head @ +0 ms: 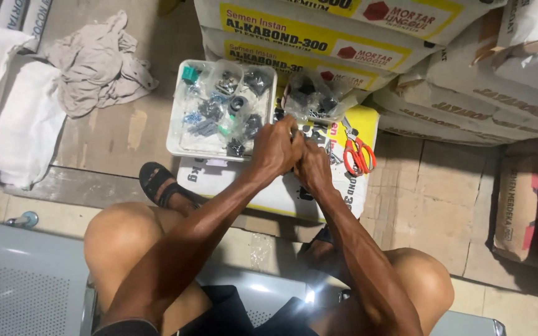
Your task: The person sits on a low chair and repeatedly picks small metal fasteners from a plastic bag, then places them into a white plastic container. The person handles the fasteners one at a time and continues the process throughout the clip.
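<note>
My left hand point(274, 148) and my right hand point(311, 163) meet fingertip to fingertip over a flat cement sack point(263, 186) that lies on the floor. Both hands pinch something small and dark between them; what it is stays hidden by the fingers. Just beyond the hands sits a clear plastic bag of small dark parts point(312, 94). To the left of it stands a white tray point(175, 134) with several small bags of screws and black fittings.
Orange-handled scissors point(357, 152) lie on the sack right of my hands. Stacked cement sacks point(468, 81) fill the back and right. A grey rag point(98, 65) lies back left. My sandalled foot point(160, 183) rests beside the sack; I sit on a grey metal bench point(20, 280).
</note>
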